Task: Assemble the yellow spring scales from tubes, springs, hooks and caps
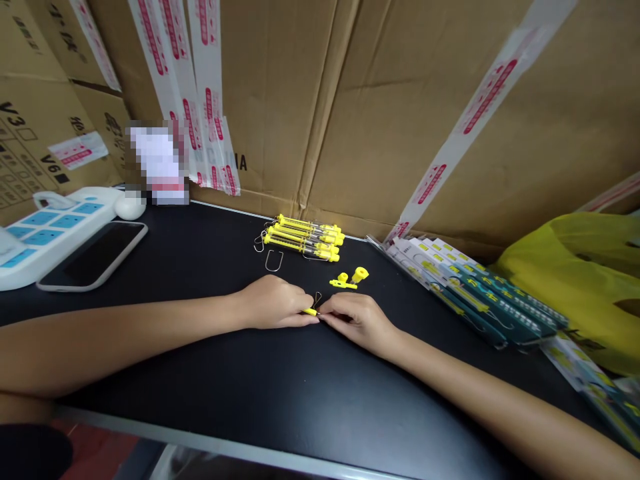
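Observation:
My left hand (277,303) is closed around a slim yellow plastic piece (310,311), whose end sticks out between thumb and fingers. My right hand (357,319) is pinched at that end, the fingertips of both hands nearly touching. What the right fingers grip is too small to make out; a thin wire loop (317,299) shows just above them. Beyond the hands lie several loose yellow plastic parts (359,275) and a bent wire hook (274,261). Further back is a pile of yellow and clear tubes with wire hooks (305,237), which look like spring scales.
Stacked packaged cards (460,287) lie at the right beside a yellow bag (575,280). On the left are a phone (95,257) and a white power strip (55,227). Cardboard (280,100) walls the back of the black table (240,393).

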Demonstrator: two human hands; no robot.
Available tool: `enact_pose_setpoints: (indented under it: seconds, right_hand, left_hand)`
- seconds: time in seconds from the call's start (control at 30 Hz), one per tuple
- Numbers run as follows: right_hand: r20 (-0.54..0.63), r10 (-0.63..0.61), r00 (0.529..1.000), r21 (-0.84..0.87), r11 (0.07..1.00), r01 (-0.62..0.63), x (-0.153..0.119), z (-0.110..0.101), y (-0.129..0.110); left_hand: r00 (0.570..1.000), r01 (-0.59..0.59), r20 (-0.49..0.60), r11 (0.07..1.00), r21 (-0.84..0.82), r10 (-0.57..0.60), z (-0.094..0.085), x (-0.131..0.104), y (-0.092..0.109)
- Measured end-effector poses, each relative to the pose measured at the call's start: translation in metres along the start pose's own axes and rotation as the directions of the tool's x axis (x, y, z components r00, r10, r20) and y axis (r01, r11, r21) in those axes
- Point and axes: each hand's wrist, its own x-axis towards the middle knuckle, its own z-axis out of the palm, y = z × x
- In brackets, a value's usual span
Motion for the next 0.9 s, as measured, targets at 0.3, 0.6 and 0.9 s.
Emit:
enact_pose_setpoints:
  seconds: [0.3,0.6,0.9]
  right_hand:
    - [-0.123,-0.075,0.99,-0.19,0.981,0.05,0.004,-0.001,0.011]
    - [-0.055,-0.276,0.96,-0.454,0.863,0.222,0.084,0.016,0.021]
    - [-0.041,-0.077,0.996,-0.214,0.975,0.066,0.082,0.023,0.015]
  left_hand:
    - [0.991,-0.084,-0.105,0.996,0.029,0.087,-0.001,0.0,0.004]
    - [0.978,-0.181,-0.098,0.983,0.017,0.182,-0.001,-0.002,0.003]
    - [0.983,-0.149,-0.112,0.987,-0.052,0.143,0.0,0.0,0.001]
